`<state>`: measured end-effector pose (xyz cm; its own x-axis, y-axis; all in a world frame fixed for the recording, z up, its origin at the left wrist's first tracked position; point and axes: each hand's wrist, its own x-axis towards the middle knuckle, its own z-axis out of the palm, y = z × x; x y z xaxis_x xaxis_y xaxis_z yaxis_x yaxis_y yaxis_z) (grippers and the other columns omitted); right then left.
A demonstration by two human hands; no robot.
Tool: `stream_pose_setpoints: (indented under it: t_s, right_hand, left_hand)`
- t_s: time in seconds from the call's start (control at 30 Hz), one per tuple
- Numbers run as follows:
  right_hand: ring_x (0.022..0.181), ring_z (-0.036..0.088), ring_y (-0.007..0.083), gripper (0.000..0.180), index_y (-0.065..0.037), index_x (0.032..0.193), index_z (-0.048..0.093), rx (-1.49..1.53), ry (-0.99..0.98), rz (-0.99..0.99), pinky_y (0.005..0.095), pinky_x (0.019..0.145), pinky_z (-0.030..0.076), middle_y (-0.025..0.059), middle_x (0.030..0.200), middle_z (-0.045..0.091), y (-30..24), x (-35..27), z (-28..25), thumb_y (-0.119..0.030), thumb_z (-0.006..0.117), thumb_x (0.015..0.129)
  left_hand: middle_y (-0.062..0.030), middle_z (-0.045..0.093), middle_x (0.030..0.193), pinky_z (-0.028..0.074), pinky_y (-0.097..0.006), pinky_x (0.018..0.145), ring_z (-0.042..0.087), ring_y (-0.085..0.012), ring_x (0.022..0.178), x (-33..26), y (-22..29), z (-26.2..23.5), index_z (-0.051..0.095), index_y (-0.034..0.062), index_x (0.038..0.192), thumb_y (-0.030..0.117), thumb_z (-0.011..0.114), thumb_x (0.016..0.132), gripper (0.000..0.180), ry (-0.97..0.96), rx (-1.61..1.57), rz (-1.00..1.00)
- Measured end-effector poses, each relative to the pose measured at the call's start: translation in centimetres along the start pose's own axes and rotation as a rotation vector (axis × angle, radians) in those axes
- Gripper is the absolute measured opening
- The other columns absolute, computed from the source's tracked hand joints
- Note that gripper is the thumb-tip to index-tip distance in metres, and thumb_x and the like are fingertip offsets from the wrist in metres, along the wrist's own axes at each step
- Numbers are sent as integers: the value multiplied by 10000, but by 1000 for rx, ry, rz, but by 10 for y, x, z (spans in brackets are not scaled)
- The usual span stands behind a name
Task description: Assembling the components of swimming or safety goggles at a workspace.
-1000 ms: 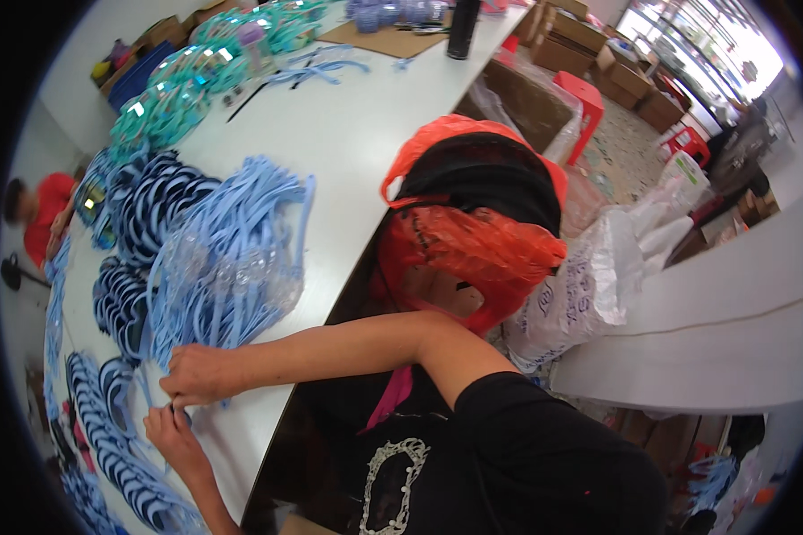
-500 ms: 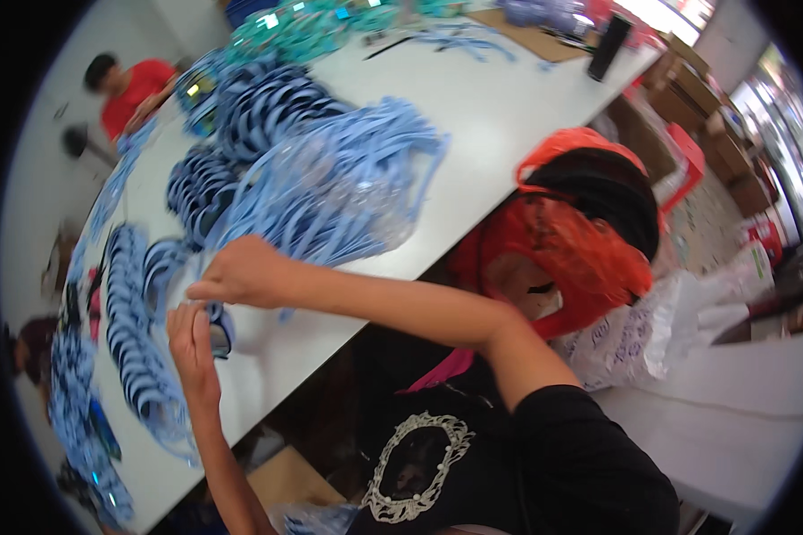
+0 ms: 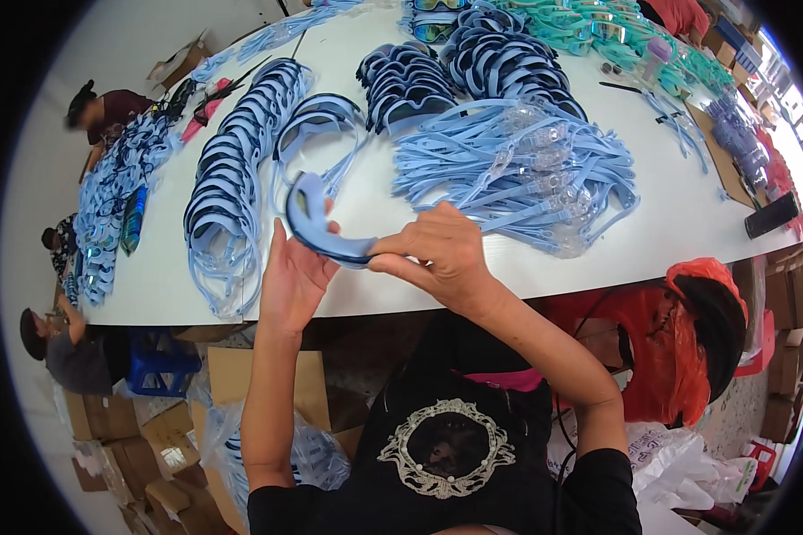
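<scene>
Over the table's near edge, my right hand pinches one end of a pair of light-blue and navy swim goggles between thumb and fingers. The curved goggles tilt upward to the left. My left hand lies just under and behind them, palm up, its thumb stretched out apart; its other fingers are partly hidden by the goggles. Just beyond is another pair of goggles with its strap looped toward me. A long row of nested goggles lies to the left. Light-blue straps with clear buckles are heaped to the right.
More stacked goggles stand behind the straps, with green goggles farther back. A black cylinder lies at the table's right edge. Red plastic bags hang beside me at the right. Co-workers, one in maroon, are at the left.
The view has swung left and levelled out. My hands, earlier close together over the table's left part, are now apart, with the goggles plainly visible in my right hand.
</scene>
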<state>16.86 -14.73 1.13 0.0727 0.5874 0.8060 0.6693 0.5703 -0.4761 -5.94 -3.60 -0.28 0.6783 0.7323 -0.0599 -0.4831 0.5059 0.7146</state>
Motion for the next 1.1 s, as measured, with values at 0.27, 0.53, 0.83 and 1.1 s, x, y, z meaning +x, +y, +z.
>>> stream_pose_setpoints:
  t_s: [0.27, 0.53, 0.83, 1.1]
  right_hand:
    - [672, 648, 201, 210, -158, 963, 756, -21, -235, -185, 356, 646, 507, -8, 740, 651, 8, -20, 33, -337, 818, 872]
    - [747, 732, 279, 297, -161, 1109, 807, -189, -473, -99, 381, 655, 571, 78, 923, 786, 73, -8, -29, -255, 849, 830]
    - [813, 682, 220, 180, -134, 1002, 833, -369, -317, -29, 381, 940, 501, 31, 828, 751, 92, 23, -127, -147, 853, 823]
    - [850, 684, 154, 78, -81, 922, 801, -195, 54, 252, 321, 886, 513, 7, 845, 747, 96, 24, -171, -125, 845, 874]
  left_hand:
    - [7, 415, 872, 418, -277, 936, 440, -140, 819, 0, 14, -13, 491, 87, 1563, 243, 762, 977, 665, -59, -465, 23]
    - [26, 334, 898, 423, -292, 844, 367, -124, 819, -26, 59, -83, 585, 189, 1479, 232, 722, 1020, 481, -109, -451, 131]
    - [-3, 417, 938, 457, -352, 894, 424, -173, 874, -28, 85, -132, 703, 160, 1290, 282, 683, 1052, 268, 76, -356, 275]
    - [0, 380, 954, 397, -334, 875, 385, -169, 871, -15, 89, -118, 631, 119, 1242, 239, 650, 1072, 209, -26, -206, 321]
